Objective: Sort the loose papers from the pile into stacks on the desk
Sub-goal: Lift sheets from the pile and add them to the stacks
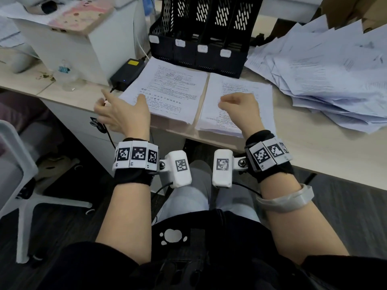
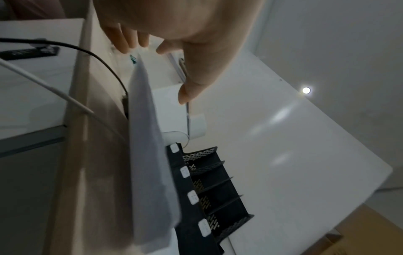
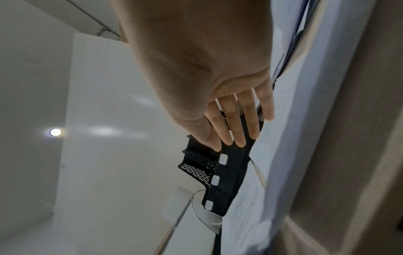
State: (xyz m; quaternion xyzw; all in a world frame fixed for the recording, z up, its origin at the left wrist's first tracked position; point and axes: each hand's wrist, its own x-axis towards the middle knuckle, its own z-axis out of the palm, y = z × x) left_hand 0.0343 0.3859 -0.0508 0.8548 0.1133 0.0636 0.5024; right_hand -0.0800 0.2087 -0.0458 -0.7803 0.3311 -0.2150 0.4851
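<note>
Two neat stacks of printed sheets lie side by side near the desk's front edge, the left stack [image 1: 169, 88] [image 2: 150, 155] and the right stack [image 1: 240, 86] [image 3: 294, 138]. A wide loose pile of papers [image 1: 326, 76] spreads over the right of the desk. My left hand [image 1: 120, 107] [image 2: 174, 72] hovers at the left stack's near left corner with fingers spread and holds nothing. My right hand [image 1: 236, 105] [image 3: 229, 138] is over the right stack, its fingers straight in the right wrist view, and it is empty too.
A black slotted file organizer [image 1: 201, 32] stands behind the stacks. A black power adapter [image 1: 127, 72] with its cable, a clear bottle [image 1: 67, 74] and a white box [image 1: 83, 38] sit at the left. A white chair [image 1: 14, 164] is beside the desk [image 1: 314, 147].
</note>
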